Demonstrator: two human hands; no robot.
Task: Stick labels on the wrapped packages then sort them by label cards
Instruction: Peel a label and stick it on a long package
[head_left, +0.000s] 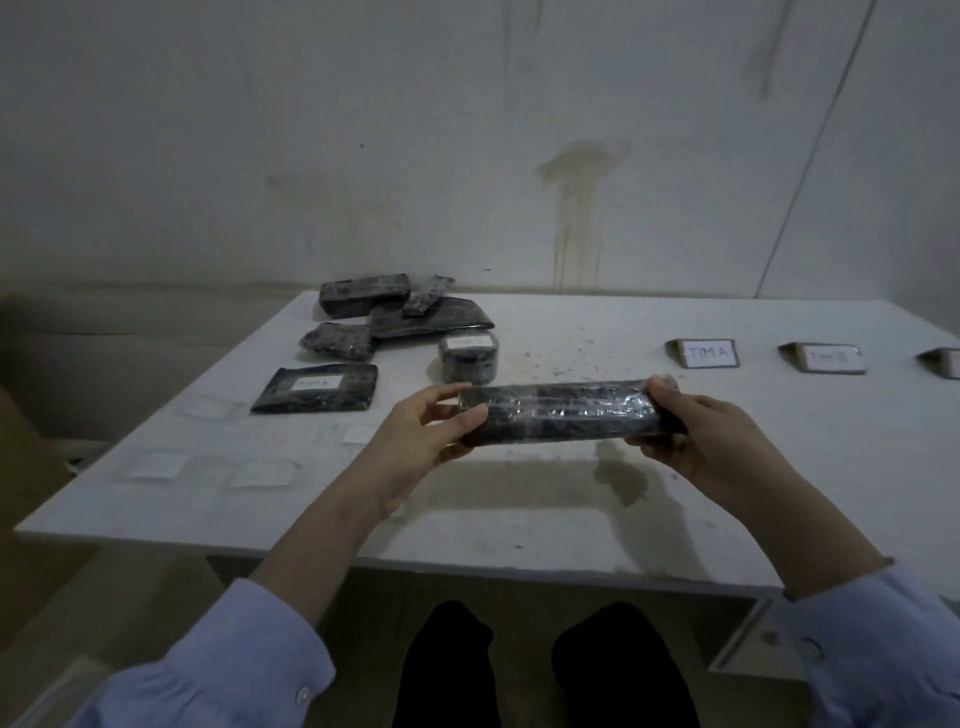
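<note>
we hold the long wrapped package (556, 413) in the air over the middle of the tabletop (519, 530), left hand (431, 431) and right hand (711, 441) fingers curled round its ends; no label shows on it, so labelling step, we judge; next calls for a loose label (156, 465) near the left edge

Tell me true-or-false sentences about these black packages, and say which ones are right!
1. The left hand and the right hand both hold the long package. True.
2. The long package lies flat on the table. False: it is held up above it.
3. One card reads TIM A. True.
4. No package has a label yet. False: the flat package and the round package each show a white label.
</note>
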